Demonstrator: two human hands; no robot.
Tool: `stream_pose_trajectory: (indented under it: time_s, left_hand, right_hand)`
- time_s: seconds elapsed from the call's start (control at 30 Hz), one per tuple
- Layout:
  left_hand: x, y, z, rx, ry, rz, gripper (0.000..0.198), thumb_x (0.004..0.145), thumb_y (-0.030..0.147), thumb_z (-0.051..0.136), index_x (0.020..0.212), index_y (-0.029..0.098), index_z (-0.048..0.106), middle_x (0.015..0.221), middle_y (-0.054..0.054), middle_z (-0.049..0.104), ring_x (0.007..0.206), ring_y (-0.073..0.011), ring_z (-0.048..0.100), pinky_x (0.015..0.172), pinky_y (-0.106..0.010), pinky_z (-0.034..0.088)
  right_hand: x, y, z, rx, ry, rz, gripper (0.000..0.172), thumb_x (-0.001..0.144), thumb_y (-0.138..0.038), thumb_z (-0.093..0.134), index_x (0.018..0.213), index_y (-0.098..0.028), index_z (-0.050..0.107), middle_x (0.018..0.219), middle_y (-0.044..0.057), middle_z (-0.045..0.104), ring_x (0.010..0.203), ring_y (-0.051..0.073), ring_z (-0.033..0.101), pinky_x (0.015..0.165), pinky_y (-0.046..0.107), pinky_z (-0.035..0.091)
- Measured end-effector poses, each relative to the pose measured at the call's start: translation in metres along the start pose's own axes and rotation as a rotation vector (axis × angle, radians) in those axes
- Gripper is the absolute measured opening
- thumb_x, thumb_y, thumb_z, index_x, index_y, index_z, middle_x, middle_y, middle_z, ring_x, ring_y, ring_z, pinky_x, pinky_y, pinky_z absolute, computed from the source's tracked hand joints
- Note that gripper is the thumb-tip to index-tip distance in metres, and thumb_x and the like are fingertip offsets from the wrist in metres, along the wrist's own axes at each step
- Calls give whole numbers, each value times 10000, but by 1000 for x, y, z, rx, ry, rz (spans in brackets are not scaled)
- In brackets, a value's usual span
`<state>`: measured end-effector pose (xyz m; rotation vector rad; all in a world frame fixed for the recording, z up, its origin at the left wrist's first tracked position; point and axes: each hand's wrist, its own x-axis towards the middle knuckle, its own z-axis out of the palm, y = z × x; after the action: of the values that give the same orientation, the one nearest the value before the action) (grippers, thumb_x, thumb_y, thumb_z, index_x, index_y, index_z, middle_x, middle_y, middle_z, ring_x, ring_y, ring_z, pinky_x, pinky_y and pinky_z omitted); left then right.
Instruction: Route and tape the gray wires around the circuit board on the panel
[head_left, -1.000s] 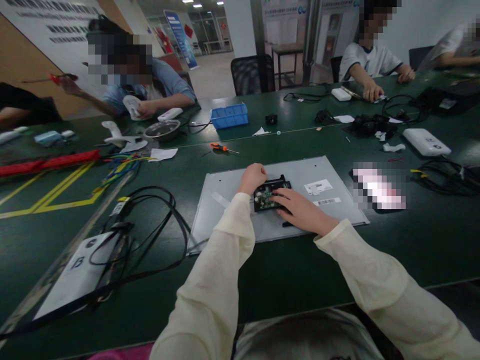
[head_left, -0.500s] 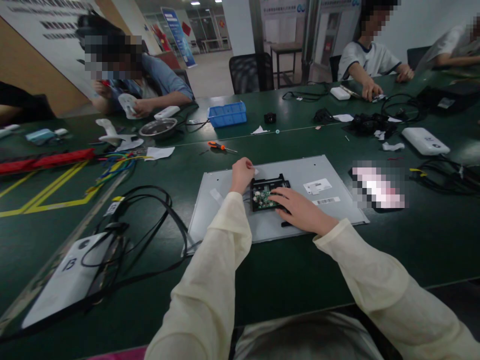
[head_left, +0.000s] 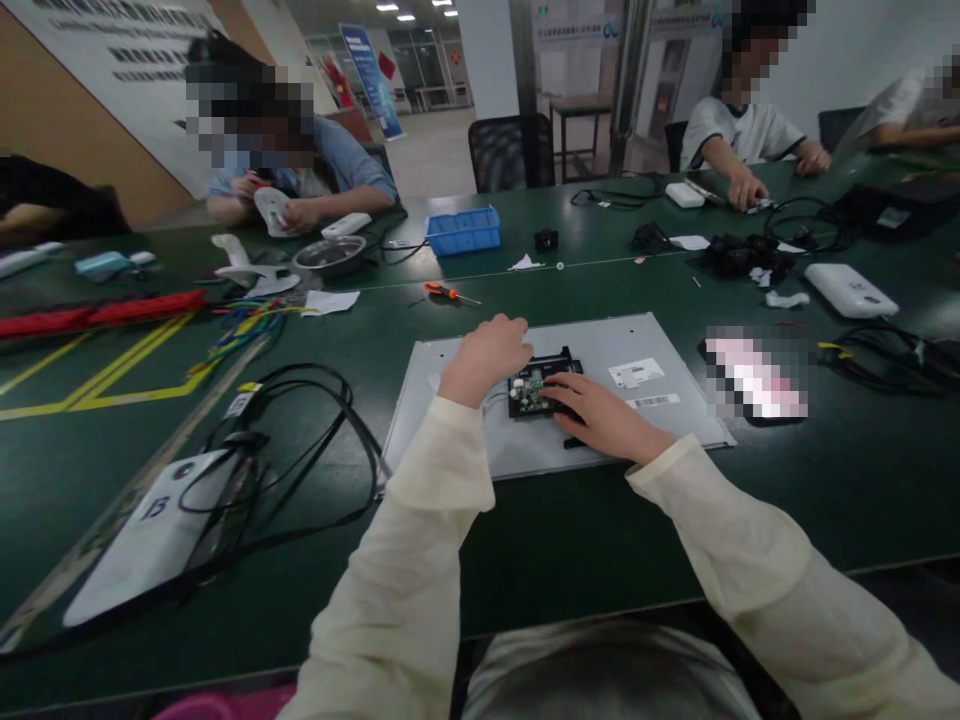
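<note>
A grey metal panel lies flat on the green table in front of me, with white labels on its right half. A small green circuit board in a black frame sits at its middle. My right hand rests flat on the board's right side, fingers stretched over it. My left hand hovers at the board's left edge with its fingers curled; what they hold, if anything, is hidden.
An orange-handled screwdriver lies beyond the panel, a blue bin farther back. Black cables and a white panel lie at my left. Several other people work at the table's far side, among white devices and cables.
My left hand has shifted slightly along the board's left edge and its fingers have curled over more. My right hand has stayed on the board. The view has swayed a little.
</note>
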<state>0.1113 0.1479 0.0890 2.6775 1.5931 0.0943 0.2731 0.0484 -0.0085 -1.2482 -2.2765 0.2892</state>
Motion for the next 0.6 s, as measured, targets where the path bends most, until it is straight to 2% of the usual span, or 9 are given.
stream_pose_trajectory:
  time_s: [0.07, 0.1, 0.2, 0.33, 0.43, 0.6]
  left_hand:
    - [-16, 5, 8, 60, -72, 14, 325, 896, 330, 505, 1145, 147, 606, 1122, -143, 630, 1078, -293, 609, 905, -395, 489]
    - [-24, 7, 15, 68, -71, 16, 367, 911, 368, 491, 1188, 143, 579, 1168, -156, 616, 1106, -298, 595, 914, -402, 484]
    - [-45, 7, 44, 32, 10, 36, 451, 948, 413, 434, 1293, 130, 493, 1349, -188, 515, 1236, -306, 511, 984, -421, 439]
    - [-65, -5, 77, -37, 104, 51, 504, 992, 416, 301, 1403, 134, 377, 1532, -175, 309, 1381, -290, 356, 1075, -450, 353]
    - [-73, -13, 86, -87, 123, 75, 558, 992, 452, 269, 1445, 130, 317, 1557, -172, 261, 1417, -273, 299, 1112, -454, 302]
    - [-77, -13, 85, -120, 113, 78, 553, 995, 430, 257, 1455, 130, 313, 1522, -163, 344, 1417, -246, 304, 1137, -456, 261]
  right_hand:
    - [0, 1, 1, 6, 3, 0, 416, 914, -247, 492, 1324, -180, 513, 1368, 138, 503, 1277, 275, 466, 1053, 495, 429]
    - [0, 1, 2, 5, 4, 0, 412, 912, -245, 493, 1319, -182, 516, 1367, 134, 505, 1278, 274, 466, 1056, 496, 426]
    - [0, -1, 2, -13, 2, 6, 394, 914, -244, 487, 1297, -163, 536, 1375, 135, 503, 1298, 275, 447, 1088, 488, 396]
    - [-2, -4, 0, -19, -13, 36, 405, 926, -259, 474, 1321, -180, 522, 1402, 112, 492, 1315, 262, 435, 1107, 478, 377]
    - [-3, -4, -1, -18, -24, 46, 417, 928, -264, 472, 1337, -191, 509, 1410, 107, 487, 1322, 255, 431, 1106, 476, 378]
    - [-4, -4, -1, -29, -35, 68, 428, 935, -304, 463, 1351, -213, 499, 1416, 104, 491, 1318, 259, 443, 1089, 489, 384]
